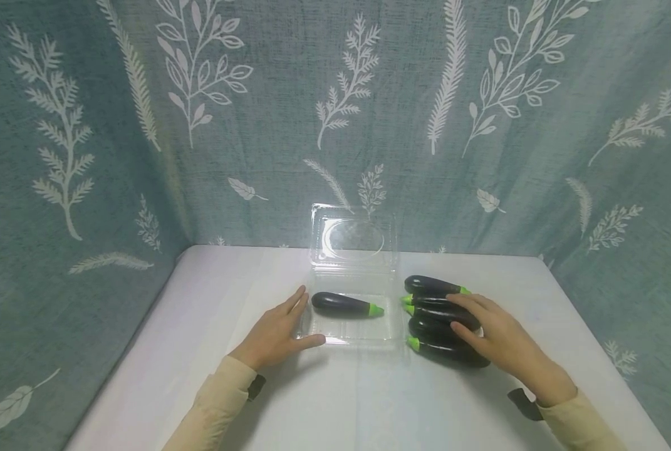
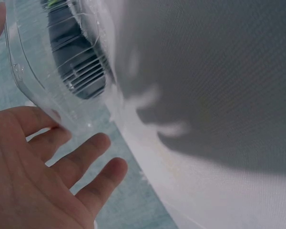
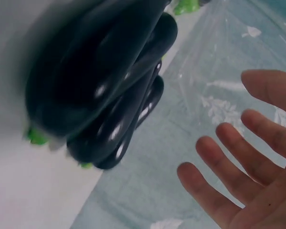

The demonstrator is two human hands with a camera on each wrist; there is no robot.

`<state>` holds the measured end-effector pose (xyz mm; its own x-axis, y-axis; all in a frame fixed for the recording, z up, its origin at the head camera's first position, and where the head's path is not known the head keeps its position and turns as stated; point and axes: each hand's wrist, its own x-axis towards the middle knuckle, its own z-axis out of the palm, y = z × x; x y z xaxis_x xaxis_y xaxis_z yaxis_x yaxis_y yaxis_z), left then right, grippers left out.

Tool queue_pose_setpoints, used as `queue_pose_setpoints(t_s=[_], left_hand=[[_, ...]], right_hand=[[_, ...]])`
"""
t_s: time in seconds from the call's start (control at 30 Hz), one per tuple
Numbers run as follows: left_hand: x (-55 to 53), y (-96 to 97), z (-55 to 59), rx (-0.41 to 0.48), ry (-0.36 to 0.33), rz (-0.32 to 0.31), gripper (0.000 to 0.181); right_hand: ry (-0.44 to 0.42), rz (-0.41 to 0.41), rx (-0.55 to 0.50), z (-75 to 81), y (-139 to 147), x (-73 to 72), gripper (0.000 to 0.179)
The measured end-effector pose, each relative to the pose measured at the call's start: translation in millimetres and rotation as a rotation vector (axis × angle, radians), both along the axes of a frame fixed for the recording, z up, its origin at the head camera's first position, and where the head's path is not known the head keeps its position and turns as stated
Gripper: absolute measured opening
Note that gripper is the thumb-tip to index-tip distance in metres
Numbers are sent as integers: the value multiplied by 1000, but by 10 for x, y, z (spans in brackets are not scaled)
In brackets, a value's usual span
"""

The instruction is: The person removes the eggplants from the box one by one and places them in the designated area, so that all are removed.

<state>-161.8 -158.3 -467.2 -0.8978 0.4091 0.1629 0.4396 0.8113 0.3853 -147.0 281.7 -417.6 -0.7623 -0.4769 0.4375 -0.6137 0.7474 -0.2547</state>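
Observation:
A clear plastic clamshell box [image 1: 354, 335] stands with its lid [image 1: 353, 241] raised at the back. One dark eggplant [image 1: 341, 304] with a green stem end lies in its base. My left hand [image 1: 273, 335] is at the box's left side, fingers extended and thumb by the front corner; in the left wrist view its fingers [image 2: 40, 119] reach the box wall. Over a row of several eggplants [image 1: 439, 332], right of the box, hovers my right hand [image 1: 499, 332]. The right wrist view shows its spread fingers [image 3: 229, 157] apart from the eggplants [image 3: 109, 90], with nothing held.
A white cloth covers the table [image 1: 335, 401]. Behind it and along both sides hangs a blue-green curtain [image 1: 290, 94] with white leaf prints. The row of eggplants lies close to the box's right edge.

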Motion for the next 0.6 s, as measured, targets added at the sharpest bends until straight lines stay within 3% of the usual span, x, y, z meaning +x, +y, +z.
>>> queue_pose_setpoints(t_s=[0.33,0.6], left_hand=[[7,6,-4,9,-20,0,105],[11,1,-6,5,-16,-1,104]], right_hand=[[-70,1,-93,-52,-392,-96,52],[-85,81,-195,-42,-743,-140,52]])
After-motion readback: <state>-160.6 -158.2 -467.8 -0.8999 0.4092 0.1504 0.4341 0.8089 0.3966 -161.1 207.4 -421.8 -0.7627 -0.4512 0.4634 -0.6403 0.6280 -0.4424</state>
